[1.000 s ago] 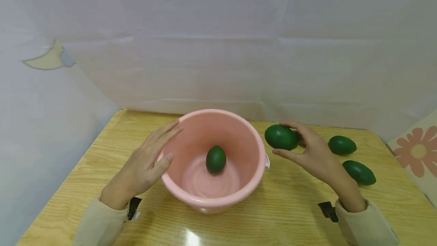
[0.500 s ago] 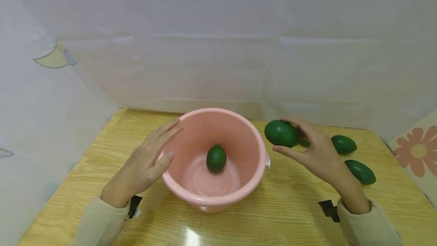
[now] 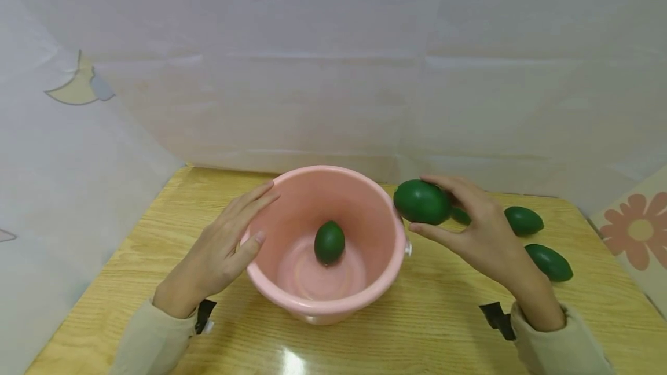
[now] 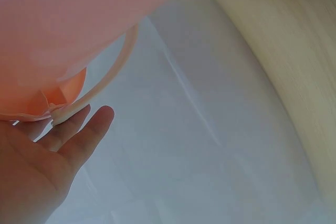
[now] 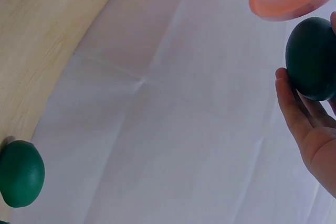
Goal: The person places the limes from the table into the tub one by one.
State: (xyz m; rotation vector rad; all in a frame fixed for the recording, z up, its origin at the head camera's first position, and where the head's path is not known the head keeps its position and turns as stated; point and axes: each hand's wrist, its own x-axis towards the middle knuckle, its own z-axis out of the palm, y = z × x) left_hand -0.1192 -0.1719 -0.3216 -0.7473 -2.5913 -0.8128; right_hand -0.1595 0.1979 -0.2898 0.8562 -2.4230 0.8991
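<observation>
A pink bucket (image 3: 325,302) stands on the table, with one dark green oval fruit (image 3: 329,243) lying at its bottom. My left hand (image 3: 219,247) rests on the bucket's left rim, its fingers nearly straight over the edge. In the left wrist view those fingers (image 4: 86,137) lie beneath the rim beside the pale handle (image 4: 113,72). My right hand (image 3: 476,230) pinches another green oval fruit (image 3: 422,201) between thumb and fingers, raised beside the bucket's right rim. The right wrist view also has this held fruit (image 5: 312,59), below the bucket rim (image 5: 289,6).
Two more green fruits, a farther one (image 3: 523,221) and a nearer one (image 3: 549,263), lie on the wooden table (image 3: 427,328) at the right. Part of another fruit (image 3: 461,216) shows behind my right hand. A pale sheet (image 3: 323,74) hangs behind the table.
My right hand has raised the held fruit slightly and brought it left, up to the bucket's rim. My left hand and the bucket have stayed in place.
</observation>
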